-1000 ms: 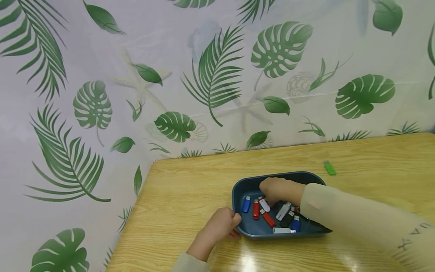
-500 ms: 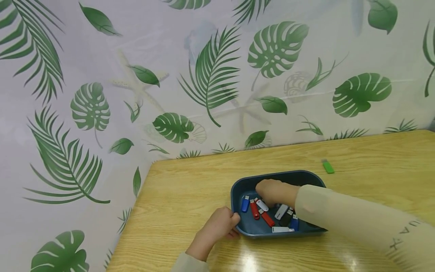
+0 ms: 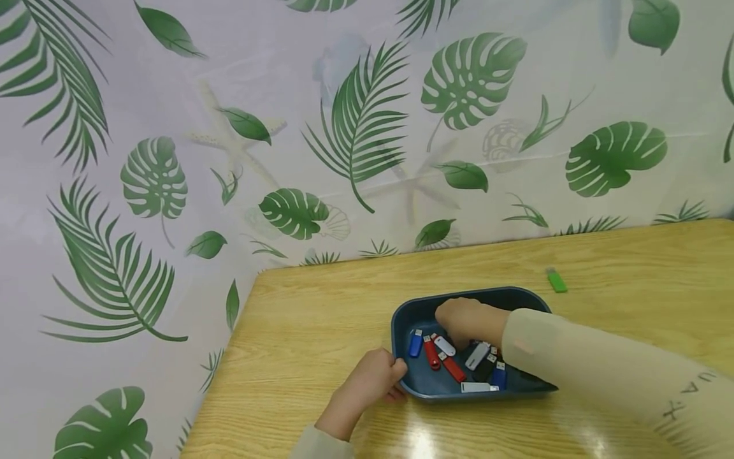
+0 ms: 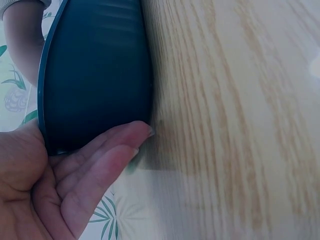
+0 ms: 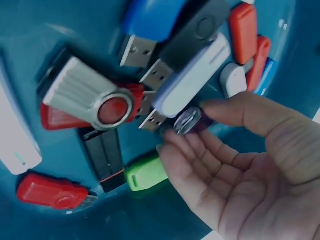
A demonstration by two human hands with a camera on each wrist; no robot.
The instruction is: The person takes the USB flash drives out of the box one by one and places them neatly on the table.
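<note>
A dark blue plastic bin [image 3: 425, 382] on the table holds several USB sticks. My left hand [image 3: 374, 376] grips its near left corner, with the thumb at the rim and the fingers against the outer wall [image 4: 100, 65]. Inside the bin, my right hand [image 3: 463, 319] pinches a dark purple USB stick [image 5: 202, 121] between thumb and fingertips, its end toward the right wrist camera. Close by lie a white-and-lilac stick [image 5: 192, 75], a silver one with a red button [image 5: 82, 87], a black one [image 5: 102, 155] and a green one [image 5: 146, 174].
A single green USB stick [image 3: 556, 281] lies on the wooden table [image 3: 321, 306] behind the bin, to the right. A leaf-patterned cloth [image 3: 229, 159] hangs along the back and left of the table. My right sleeve [image 3: 596, 370] covers the bin's right side.
A red USB stick left of my right hand has turned to a tilt, and the white one beside it has shifted slightly. My left hand stays on the corner.
</note>
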